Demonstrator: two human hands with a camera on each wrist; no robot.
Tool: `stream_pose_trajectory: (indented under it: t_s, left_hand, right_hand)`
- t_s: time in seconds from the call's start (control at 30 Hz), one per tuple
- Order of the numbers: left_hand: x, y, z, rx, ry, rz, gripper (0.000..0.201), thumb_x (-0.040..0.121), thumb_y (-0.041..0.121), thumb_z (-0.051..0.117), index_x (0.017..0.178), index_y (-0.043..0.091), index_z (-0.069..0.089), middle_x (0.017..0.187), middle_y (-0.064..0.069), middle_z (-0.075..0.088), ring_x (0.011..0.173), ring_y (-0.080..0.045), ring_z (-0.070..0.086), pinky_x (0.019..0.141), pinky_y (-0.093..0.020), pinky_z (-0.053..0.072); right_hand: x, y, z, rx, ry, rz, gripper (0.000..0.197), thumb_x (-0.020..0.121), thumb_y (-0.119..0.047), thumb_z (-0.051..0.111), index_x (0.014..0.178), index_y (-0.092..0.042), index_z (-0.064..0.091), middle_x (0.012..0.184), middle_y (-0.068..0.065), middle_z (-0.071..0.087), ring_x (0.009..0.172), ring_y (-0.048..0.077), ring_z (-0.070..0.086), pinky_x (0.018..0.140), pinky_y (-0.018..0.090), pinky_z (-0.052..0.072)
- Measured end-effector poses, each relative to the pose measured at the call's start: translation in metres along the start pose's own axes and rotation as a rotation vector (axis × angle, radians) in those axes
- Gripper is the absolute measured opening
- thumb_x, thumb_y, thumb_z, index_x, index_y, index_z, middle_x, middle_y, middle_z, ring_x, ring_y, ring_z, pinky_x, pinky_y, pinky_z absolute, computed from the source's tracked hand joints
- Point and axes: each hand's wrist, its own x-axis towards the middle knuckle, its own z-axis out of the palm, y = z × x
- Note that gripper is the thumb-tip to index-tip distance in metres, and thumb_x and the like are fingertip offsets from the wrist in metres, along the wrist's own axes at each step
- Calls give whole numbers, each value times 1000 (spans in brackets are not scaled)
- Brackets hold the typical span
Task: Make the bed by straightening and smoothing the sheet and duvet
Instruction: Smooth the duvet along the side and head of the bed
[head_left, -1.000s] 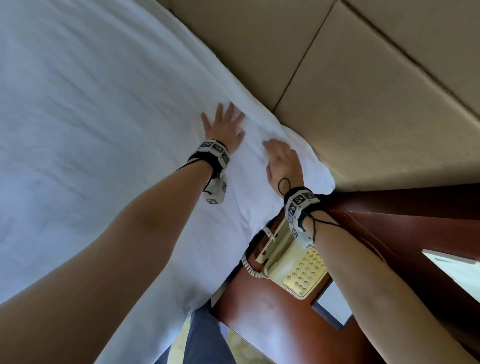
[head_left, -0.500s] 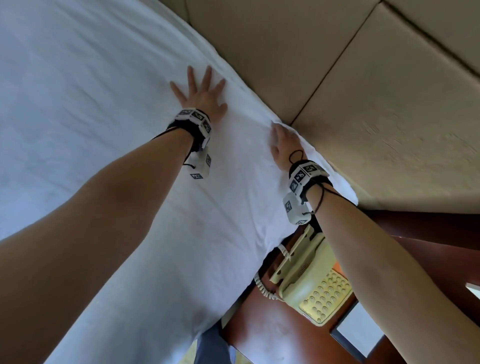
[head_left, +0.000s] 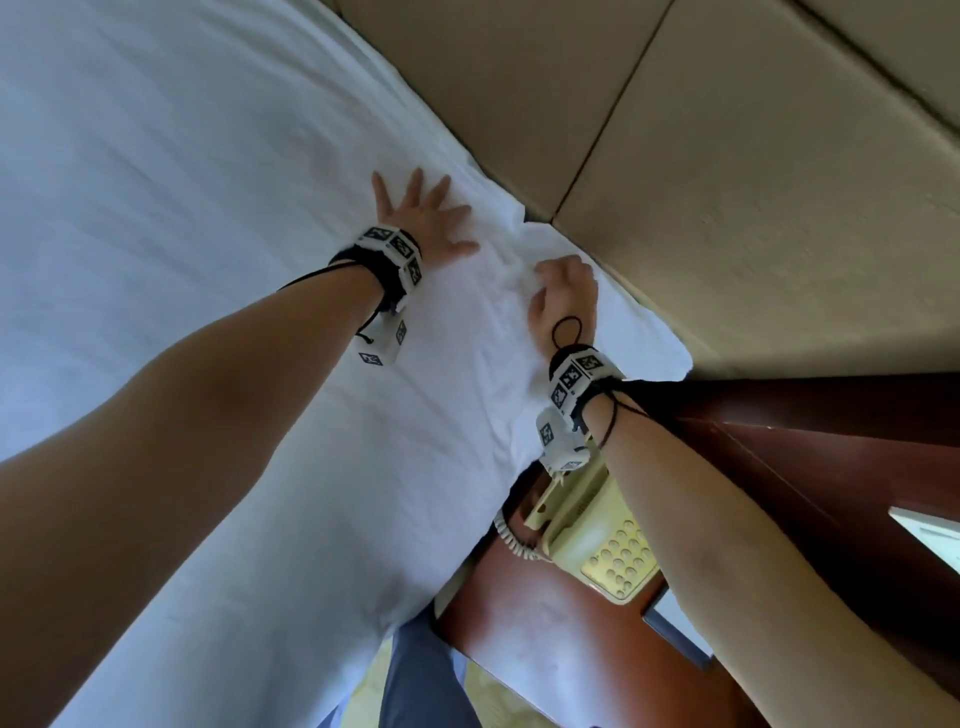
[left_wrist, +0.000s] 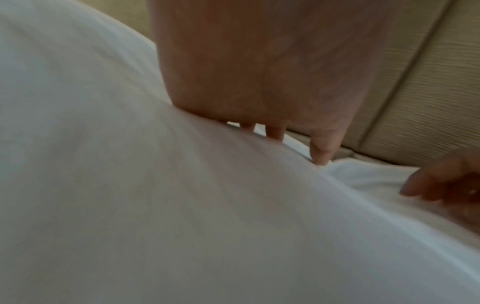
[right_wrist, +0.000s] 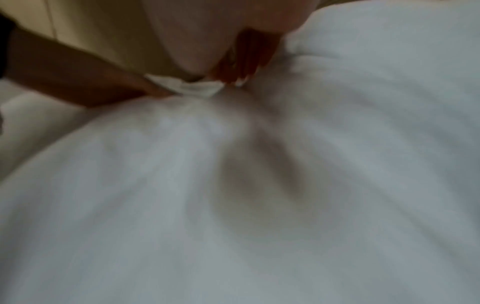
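Observation:
A white sheet (head_left: 182, 218) covers the bed up to the beige padded headboard (head_left: 753, 197). My left hand (head_left: 421, 218) lies flat on the sheet with its fingers spread, close to the headboard edge; the left wrist view shows its fingertips (left_wrist: 320, 156) pressing into the fabric. My right hand (head_left: 563, 291) sits just to its right with curled fingers bunching the sheet, and wrinkles fan out from it. In the right wrist view those fingers (right_wrist: 241, 61) pinch a fold of the sheet (right_wrist: 197, 88) at the headboard gap. The sheet's corner (head_left: 670, 358) sticks out by the nightstand.
A dark red wooden nightstand (head_left: 545, 623) stands against the bed's right side under my right forearm. A cream corded telephone (head_left: 597, 540) lies on it. Part of my blue trousers (head_left: 415, 675) shows at the bottom.
My right hand went from lying flat to curling and gathering the sheet into wrinkles. My left hand stayed flat on the sheet and shifted along the headboard edge towards the right hand.

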Motion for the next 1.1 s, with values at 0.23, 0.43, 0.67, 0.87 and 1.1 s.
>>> stream_pose_trajectory:
  t_s: [0.23, 0.43, 0.67, 0.87, 1.1]
  left_hand:
    - [-23, 43, 51, 75, 47, 118, 87, 76, 83, 29, 149, 45, 2, 160, 3, -14, 146, -31, -20, 110, -66, -14]
    - [-15, 47, 62, 96, 80, 116, 88, 74, 85, 25, 149, 44, 3, 161, 4, -10, 146, -32, -18, 109, -67, -14]
    - [-14, 53, 60, 112, 69, 88, 85, 78, 80, 30, 149, 42, 2, 161, 4, -11, 147, -32, -17, 110, -66, -13]
    - [-37, 40, 65, 26, 235, 86, 63, 95, 53, 32, 151, 35, 10, 161, -2, -6, 149, -25, -6, 114, -63, -5]
    - [-66, -21, 67, -44, 440, -144, 57, 99, 41, 25, 152, 28, 10, 161, -9, -2, 149, -31, -2, 114, -65, -1]
  right_hand:
    - [-67, 33, 9, -169, -34, 396, 56, 93, -34, 44, 147, -31, 29, 151, 6, 27, 140, 31, 25, 110, 50, 25]
    - [-21, 52, 16, 21, -266, 498, 49, 99, -42, 28, 136, -13, 41, 141, 9, 41, 131, 32, 38, 107, 48, 33]
    - [7, 57, 11, 188, -414, 544, 50, 101, -33, 32, 139, -1, 36, 142, 20, 40, 132, 34, 39, 110, 43, 32]
    - [-13, 39, 2, 12, -289, 499, 44, 98, -31, 34, 135, -8, 42, 133, 12, 49, 122, 30, 50, 99, 40, 42]
    - [-51, -16, 16, -201, -438, -128, 66, 93, -59, 33, 150, -41, 5, 160, 1, -12, 146, 37, -12, 114, 58, -1]
